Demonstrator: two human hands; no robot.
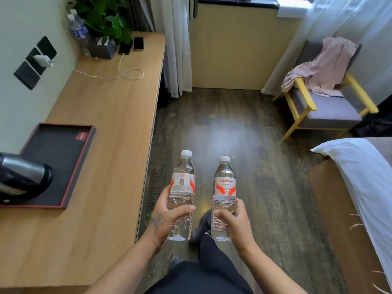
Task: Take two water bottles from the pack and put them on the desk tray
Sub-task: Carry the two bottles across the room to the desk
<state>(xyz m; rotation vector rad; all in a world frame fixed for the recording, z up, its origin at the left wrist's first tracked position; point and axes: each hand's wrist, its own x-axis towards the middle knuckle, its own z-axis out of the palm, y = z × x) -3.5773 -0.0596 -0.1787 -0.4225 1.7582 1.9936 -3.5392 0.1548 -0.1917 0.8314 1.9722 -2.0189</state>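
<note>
I hold two clear water bottles upright over the wooden floor, just right of the desk's edge. My left hand (167,219) grips the lower half of the left bottle (182,183), which has a white cap and a red-and-white label. My right hand (235,221) grips the right bottle (224,183) the same way. The black desk tray (70,149) with a red rim lies on the desk to the left, well apart from both bottles. The pack is not in view.
A steel kettle (21,177) stands on the tray's near left part. Further back on the desk (110,115) are a charger cable (127,75), two phones (137,43), a plant and two bottles (77,28). An armchair (326,107) and a bed (364,179) stand right.
</note>
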